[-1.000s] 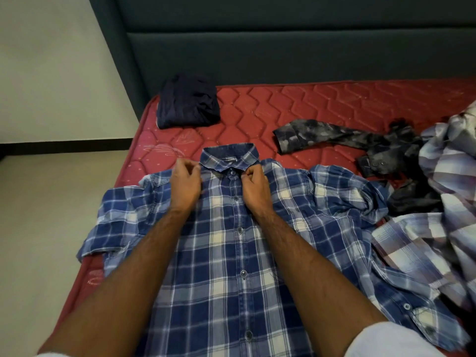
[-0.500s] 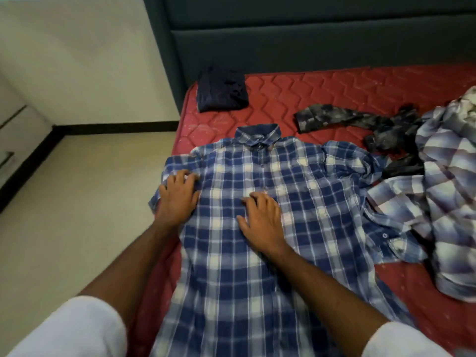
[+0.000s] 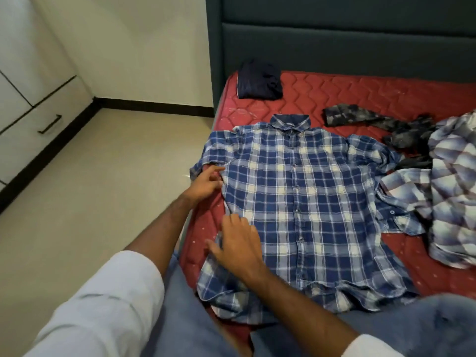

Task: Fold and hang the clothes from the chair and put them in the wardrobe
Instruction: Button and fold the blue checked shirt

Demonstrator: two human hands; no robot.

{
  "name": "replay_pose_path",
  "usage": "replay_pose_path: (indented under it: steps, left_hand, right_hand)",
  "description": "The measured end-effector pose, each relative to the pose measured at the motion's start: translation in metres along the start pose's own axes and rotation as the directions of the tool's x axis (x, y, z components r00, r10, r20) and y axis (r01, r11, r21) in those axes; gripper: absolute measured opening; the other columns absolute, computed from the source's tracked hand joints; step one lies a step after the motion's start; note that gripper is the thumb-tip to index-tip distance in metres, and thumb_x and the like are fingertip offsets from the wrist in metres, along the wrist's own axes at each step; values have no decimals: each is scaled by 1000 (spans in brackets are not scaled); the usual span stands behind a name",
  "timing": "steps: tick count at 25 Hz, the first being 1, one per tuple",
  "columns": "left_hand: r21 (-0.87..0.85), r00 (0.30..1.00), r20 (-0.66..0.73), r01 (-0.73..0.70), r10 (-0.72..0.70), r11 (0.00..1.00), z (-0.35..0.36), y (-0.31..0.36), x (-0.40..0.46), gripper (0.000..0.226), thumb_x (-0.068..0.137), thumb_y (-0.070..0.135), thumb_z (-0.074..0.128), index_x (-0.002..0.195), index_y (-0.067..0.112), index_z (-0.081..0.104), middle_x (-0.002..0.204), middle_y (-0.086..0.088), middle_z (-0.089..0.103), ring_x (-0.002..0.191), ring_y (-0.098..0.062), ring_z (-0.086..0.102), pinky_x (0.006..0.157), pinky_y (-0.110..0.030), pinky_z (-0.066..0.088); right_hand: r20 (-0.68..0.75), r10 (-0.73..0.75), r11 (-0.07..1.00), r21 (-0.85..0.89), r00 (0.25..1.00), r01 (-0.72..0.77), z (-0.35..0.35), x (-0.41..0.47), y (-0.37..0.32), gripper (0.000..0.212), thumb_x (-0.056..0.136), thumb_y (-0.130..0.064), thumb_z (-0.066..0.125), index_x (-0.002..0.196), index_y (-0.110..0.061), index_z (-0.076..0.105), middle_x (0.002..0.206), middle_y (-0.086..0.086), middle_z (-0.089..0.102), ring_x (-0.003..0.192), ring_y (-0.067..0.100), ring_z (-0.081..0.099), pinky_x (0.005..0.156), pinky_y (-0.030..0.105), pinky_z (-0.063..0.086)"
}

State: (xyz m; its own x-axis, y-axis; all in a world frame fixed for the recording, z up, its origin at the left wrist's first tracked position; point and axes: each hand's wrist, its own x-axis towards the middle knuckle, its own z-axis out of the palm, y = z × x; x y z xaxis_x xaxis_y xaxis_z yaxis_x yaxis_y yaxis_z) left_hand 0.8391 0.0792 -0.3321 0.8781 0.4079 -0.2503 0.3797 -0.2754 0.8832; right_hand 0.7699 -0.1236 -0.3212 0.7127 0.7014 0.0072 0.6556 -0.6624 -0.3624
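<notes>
the blue plaid shirt (image 3: 296,202) lies buttoned and face up on the red mattress (image 3: 360,94), along its left edge, collar toward the headboard (image 3: 334,47). the left hand (image 3: 206,184) is at the shirt's left sleeve, right at the mattress edge, fingers loosely curled on the cloth; i cannot tell if that grip is pinching it. the right hand (image 3: 237,246) rests on the shirt's lower left side, grip spread and relaxed. a folded dark garment (image 3: 258,79) sits in the mattress's far left corner. a grey patterned garment (image 3: 373,119) and a pale plaid shirt (image 3: 448,189) lie heaped at the right edge.
</notes>
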Motion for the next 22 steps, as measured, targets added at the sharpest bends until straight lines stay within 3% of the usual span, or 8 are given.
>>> replay_pose_path:
  steps: [4, 6, 9, 12, 15, 18, 20, 22]
  left_hand:
    - [-170, 998, -36, 38, -44, 985, 6, 18, 14, 45, 95, -13, 47, 133, 11, 54, 77, -1, 55, 40, 3, 51, 41, -11, 38]
    - [-215, 992, -55, 96, -110, 972, 6, 10, 29, 41, 96, -5, 51, 134, 9, 58, 76, -1, 58, 46, -3, 49, 42, -16, 37]
    - [-199, 985, 9, 170, -171, 965, -2, 8, 38, 38, 97, 3, 52, 130, 16, 65, 80, 1, 59, 60, -7, 46, 47, -19, 35]
    - [-138, 978, 106, 192, -178, 972, -6, 16, 42, 29, 98, 7, 54, 117, 19, 72, 72, 7, 57, 60, -5, 44, 53, -22, 33]
    - [-99, 988, 52, 153, -148, 983, 0, 11, 50, 29, 98, 4, 53, 117, 14, 72, 69, 4, 56, 54, -7, 44, 45, -19, 34]
    - [-117, 993, -23, 111, -114, 987, 9, 10, 46, 34, 97, 0, 51, 123, 12, 69, 64, 2, 56, 41, -5, 42, 38, -17, 36]
    - [-171, 993, -41, 101, -110, 980, 8, 12, 41, 38, 96, -1, 51, 129, 15, 65, 66, 3, 57, 42, -5, 45, 40, -18, 38]
    - [-233, 993, -60, 85, -101, 969, 6, 15, 39, 40, 95, -1, 52, 129, 18, 62, 75, 1, 61, 50, -6, 53, 45, -18, 42]
  right_hand:
    - [177, 164, 985, -79, 970, -152, 6, 1, -7, 74, 86, -72, 56, 128, -13, 43, 118, 7, 62, 101, 29, 63, 81, 41, 45]
    - [168, 225, 974, -17, 960, -225, 7, 7, -4, 72, 88, -64, 59, 131, -11, 37, 118, 10, 61, 100, 31, 65, 75, 39, 45]
    - [135, 322, 931, 137, 937, -340, 8, 11, 1, 69, 89, -51, 64, 133, -11, 31, 119, 9, 58, 101, 32, 65, 79, 40, 48]
    - [132, 404, 901, 114, 905, -419, 10, 20, 2, 64, 89, -54, 60, 130, -11, 37, 116, 7, 62, 98, 30, 66, 82, 41, 49]
    - [136, 372, 927, -4, 918, -375, 13, 28, -3, 48, 94, -43, 52, 129, -11, 45, 117, 8, 62, 98, 29, 65, 78, 39, 47]
    - [176, 295, 953, 11, 939, -302, 6, 20, -7, 31, 93, -26, 51, 121, -14, 50, 117, 7, 58, 101, 30, 63, 78, 40, 45]
    - [202, 236, 951, 156, 951, -269, -7, 14, -6, 16, 91, -17, 51, 107, -17, 51, 106, 4, 59, 94, 26, 61, 77, 40, 47]
    - [260, 206, 856, 419, 943, -303, -28, 11, 1, 14, 89, -7, 52, 94, -20, 50, 91, -2, 59, 83, 20, 59, 71, 40, 49]
